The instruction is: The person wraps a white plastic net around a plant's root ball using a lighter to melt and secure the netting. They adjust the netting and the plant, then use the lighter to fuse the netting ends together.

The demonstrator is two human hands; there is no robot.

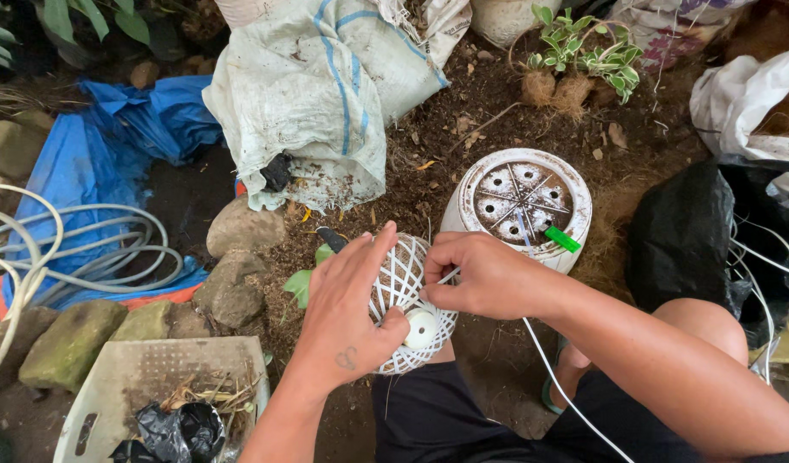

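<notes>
The left hand (347, 300) cups a round white woven-wire ball (409, 300) — fingers clenched on it; the right hand (484, 274) pinches a white cord (566, 396) — an upturned white plastic pot (519, 201) sits just beyond.

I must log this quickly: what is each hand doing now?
Left hand: closed around the white ball, holding it.
Right hand: fingers pinch a white cord at the ball.
</notes>
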